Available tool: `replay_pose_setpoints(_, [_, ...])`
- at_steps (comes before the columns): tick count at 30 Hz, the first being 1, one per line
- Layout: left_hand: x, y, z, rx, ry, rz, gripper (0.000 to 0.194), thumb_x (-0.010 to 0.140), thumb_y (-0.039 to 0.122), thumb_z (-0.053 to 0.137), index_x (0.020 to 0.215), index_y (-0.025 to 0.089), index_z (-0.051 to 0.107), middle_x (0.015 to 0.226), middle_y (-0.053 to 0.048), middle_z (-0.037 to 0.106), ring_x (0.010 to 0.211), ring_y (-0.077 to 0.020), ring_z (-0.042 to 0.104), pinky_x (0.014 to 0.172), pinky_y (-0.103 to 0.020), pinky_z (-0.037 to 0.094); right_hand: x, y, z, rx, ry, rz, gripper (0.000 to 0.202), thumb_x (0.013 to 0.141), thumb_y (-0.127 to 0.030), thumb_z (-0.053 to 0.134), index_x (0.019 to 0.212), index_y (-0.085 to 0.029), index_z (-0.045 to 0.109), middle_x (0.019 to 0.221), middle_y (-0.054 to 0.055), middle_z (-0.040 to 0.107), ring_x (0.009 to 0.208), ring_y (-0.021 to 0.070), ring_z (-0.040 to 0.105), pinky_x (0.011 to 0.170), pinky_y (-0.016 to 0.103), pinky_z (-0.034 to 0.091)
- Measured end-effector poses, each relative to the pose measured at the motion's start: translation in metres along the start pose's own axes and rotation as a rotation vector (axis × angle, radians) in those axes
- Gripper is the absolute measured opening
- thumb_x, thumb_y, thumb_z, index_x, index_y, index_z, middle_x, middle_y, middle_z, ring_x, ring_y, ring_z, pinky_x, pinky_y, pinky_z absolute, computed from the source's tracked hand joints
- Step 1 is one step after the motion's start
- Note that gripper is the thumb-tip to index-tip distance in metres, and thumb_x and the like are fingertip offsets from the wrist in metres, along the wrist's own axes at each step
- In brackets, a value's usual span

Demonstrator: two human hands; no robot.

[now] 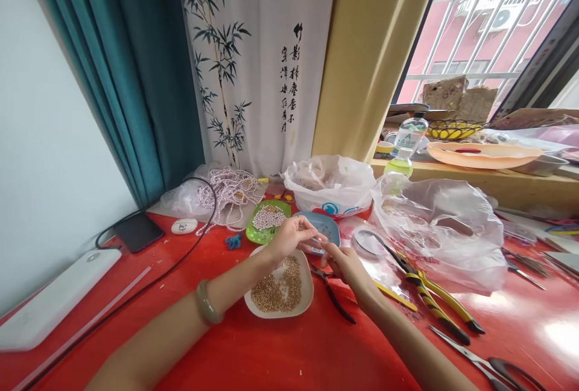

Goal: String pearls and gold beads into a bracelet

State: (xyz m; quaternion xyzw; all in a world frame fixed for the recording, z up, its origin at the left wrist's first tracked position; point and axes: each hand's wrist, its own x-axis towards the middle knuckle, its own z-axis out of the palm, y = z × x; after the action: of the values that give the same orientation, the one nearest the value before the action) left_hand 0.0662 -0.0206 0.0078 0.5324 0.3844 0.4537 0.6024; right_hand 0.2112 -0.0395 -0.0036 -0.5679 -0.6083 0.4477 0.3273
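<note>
My left hand (pixel 289 240), on the arm with a pale green bangle (pixel 208 302), is pinched closed over the near edge of a blue dish (pixel 335 232). My right hand (pixel 347 264) is also closed, its fingertips meeting the left ones. Whatever they pinch is too small to make out. Below the left hand stands a cream dish (pixel 309 297) with many small gold beads (pixel 271 295). A green dish (pixel 251 236) with pale pink beads (pixel 268 217) is just beyond my left wrist. Small dark-handled pliers (pixel 337 299) lie under my right hand.
Strung pink beads (pixel 228 192) are heaped at the back left, near a phone (pixel 139 232) and a black cable (pixel 194 250). Plastic bags (pixel 332 183) stand behind the dishes. On the right lie a wire spool (pixel 367 244), yellow-black pliers (pixel 434 300) and scissors (pixel 468 353).
</note>
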Motion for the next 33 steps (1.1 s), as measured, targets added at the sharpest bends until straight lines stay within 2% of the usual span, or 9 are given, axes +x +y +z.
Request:
replay_pose_setpoints(5, [0.002, 0.0, -0.005, 0.062, -0.036, -0.005, 0.021, 0.069, 0.028, 0.063, 0.068, 0.012, 0.049, 0.077, -0.009, 0.067, 0.065, -0.0145, 0.064, 0.049, -0.018, 0.042, 0.001, 0.001, 0.0, -0.033, -0.014, -0.016, 0.047, 0.076, -0.048, 0.041, 0.042, -0.016, 0.051, 0.035, -0.007, 0.025, 0.036, 0.0074, 0.024, 0.042, 0.023, 0.023])
replay_pose_setpoints(8, [0.001, 0.002, -0.007, 0.13, -0.054, -0.003, 0.019, 0.067, 0.028, 0.064, 0.068, 0.012, 0.055, 0.073, -0.007, 0.066, 0.065, -0.014, 0.063, 0.052, -0.019, 0.043, 0.004, 0.0, -0.008, -0.059, 0.003, -0.069, 0.046, 0.075, -0.051, 0.042, 0.051, -0.015, 0.057, 0.042, -0.001, 0.045, 0.044, 0.0124, 0.042, 0.049, 0.026, 0.032])
replay_pose_setpoints(10, [0.001, 0.004, -0.008, 0.185, -0.07, -0.013, 0.019, 0.065, 0.029, 0.066, 0.067, 0.012, 0.058, 0.07, -0.006, 0.065, 0.065, -0.0132, 0.062, 0.054, -0.02, 0.043, 0.005, -0.004, -0.015, -0.072, 0.05, -0.157, 0.04, 0.074, -0.05, 0.046, 0.062, -0.015, 0.063, 0.063, 0.004, 0.06, 0.063, 0.0178, 0.052, 0.061, 0.027, 0.037])
replay_pose_setpoints(12, [0.001, 0.003, -0.006, 0.203, -0.11, -0.05, 0.018, 0.062, 0.028, 0.068, 0.065, 0.012, 0.06, 0.067, -0.005, 0.064, 0.062, -0.0118, 0.06, 0.056, -0.021, 0.044, 0.006, -0.009, -0.02, -0.085, 0.117, -0.281, 0.032, 0.074, -0.046, 0.05, 0.077, -0.018, 0.065, 0.083, 0.005, 0.064, 0.08, 0.0208, 0.053, 0.071, 0.029, 0.037])
replay_pose_setpoints(16, [0.005, -0.003, -0.002, 0.142, -0.187, -0.081, 0.012, 0.061, 0.023, 0.068, 0.063, 0.012, 0.061, 0.066, -0.005, 0.065, 0.062, -0.012, 0.06, 0.063, -0.026, 0.046, 0.008, -0.018, -0.019, -0.122, 0.141, -0.461, 0.02, 0.073, -0.036, 0.054, 0.076, -0.02, 0.065, 0.079, 0.005, 0.064, 0.075, 0.0194, 0.055, 0.067, 0.029, 0.04])
replay_pose_setpoints(21, [0.007, -0.005, -0.01, 0.165, -0.191, -0.043, 0.007, 0.063, 0.019, 0.064, 0.066, 0.013, 0.064, 0.067, -0.005, 0.064, 0.062, -0.0123, 0.059, 0.064, -0.027, 0.046, 0.01, -0.024, -0.011, 0.064, 0.028, -0.361, 0.024, 0.074, -0.039, 0.052, 0.073, -0.017, 0.061, 0.066, 0.002, 0.061, 0.062, 0.0148, 0.054, 0.057, 0.027, 0.042])
replay_pose_setpoints(24, [-0.002, -0.002, -0.028, 0.401, -0.109, 0.005, 0.015, 0.062, 0.02, 0.065, 0.076, 0.015, 0.065, 0.071, -0.004, 0.065, 0.061, -0.013, 0.057, 0.06, -0.026, 0.044, 0.011, -0.023, -0.008, 0.178, -0.032, -0.301, 0.026, 0.073, -0.041, 0.053, 0.075, -0.016, 0.06, 0.067, 0.003, 0.062, 0.06, 0.0134, 0.055, 0.058, 0.027, 0.043])
replay_pose_setpoints(27, [-0.016, -0.002, -0.047, 0.645, -0.037, 0.054, 0.009, 0.064, 0.021, 0.062, 0.072, 0.017, 0.065, 0.07, -0.004, 0.066, 0.061, -0.0144, 0.057, 0.057, -0.025, 0.042, 0.012, -0.018, -0.001, 0.235, -0.082, -0.25, 0.027, 0.07, -0.04, 0.056, 0.084, -0.017, 0.058, 0.062, 0.002, 0.061, 0.054, 0.0125, 0.054, 0.055, 0.028, 0.044])
replay_pose_setpoints(33, [-0.033, -0.012, -0.061, 0.974, -0.116, 0.102, 0.008, 0.066, 0.015, 0.058, 0.068, 0.018, 0.066, 0.065, -0.003, 0.065, 0.059, -0.0145, 0.056, 0.057, -0.025, 0.038, 0.014, -0.011, 0.011, 0.285, -0.194, -0.17, 0.025, 0.068, -0.041, 0.058, 0.076, -0.019, 0.05, 0.061, 0.002, 0.062, 0.048, 0.0104, 0.051, 0.048, 0.026, 0.041])
